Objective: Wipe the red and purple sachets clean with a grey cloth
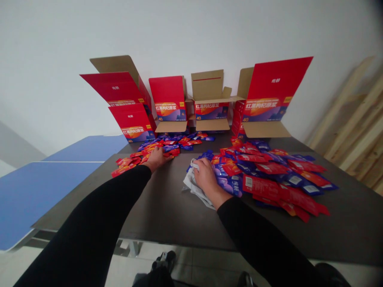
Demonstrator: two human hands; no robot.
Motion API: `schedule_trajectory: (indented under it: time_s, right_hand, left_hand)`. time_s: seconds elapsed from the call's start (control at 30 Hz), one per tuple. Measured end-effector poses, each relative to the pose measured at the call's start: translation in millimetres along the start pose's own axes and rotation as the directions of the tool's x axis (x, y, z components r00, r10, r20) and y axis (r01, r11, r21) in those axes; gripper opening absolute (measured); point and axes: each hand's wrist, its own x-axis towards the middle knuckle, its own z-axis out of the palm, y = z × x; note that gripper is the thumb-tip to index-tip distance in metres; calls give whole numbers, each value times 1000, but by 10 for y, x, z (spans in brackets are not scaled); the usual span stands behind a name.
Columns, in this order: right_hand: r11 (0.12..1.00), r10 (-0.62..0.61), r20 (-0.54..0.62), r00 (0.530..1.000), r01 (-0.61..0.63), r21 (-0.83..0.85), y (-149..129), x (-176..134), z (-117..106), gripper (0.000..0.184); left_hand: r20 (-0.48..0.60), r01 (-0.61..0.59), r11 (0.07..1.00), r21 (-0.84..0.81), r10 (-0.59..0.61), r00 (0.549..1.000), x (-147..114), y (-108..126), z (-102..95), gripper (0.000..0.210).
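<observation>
Grey tabletop (161, 215) (packets (266, 187) on it) faces a pale wall (191, 32).

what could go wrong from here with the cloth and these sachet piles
The white cloth in the right hand is right beside the right-hand sachet pile, so it might catch and drag sachets. That pile overlaps loosely, so its upper sachets could slide. The left hand is at the left-hand sachet pile; a sideways push might scatter sachets across the dark grey table.

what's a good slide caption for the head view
Right hand holds white cloth beside one sachet pile; left hand at another pile.
</observation>
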Motion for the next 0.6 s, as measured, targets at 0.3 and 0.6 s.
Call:
schedule_trajectory:
  time_s: [0.3, 0.6]
  right_hand:
    - [1000, 13, 24, 1000, -12, -11, -27, -14, -31, 37]
    - [1000, 7, 21, 1000, -7, -12, -14, -8, -23, 33]
  left_hand:
    - [15, 14, 936, 352, -21, 1000, 82, 385, 247, 80]
    - [-40, 22, 919, 394, -6, 999, 202, 633, 450, 56]
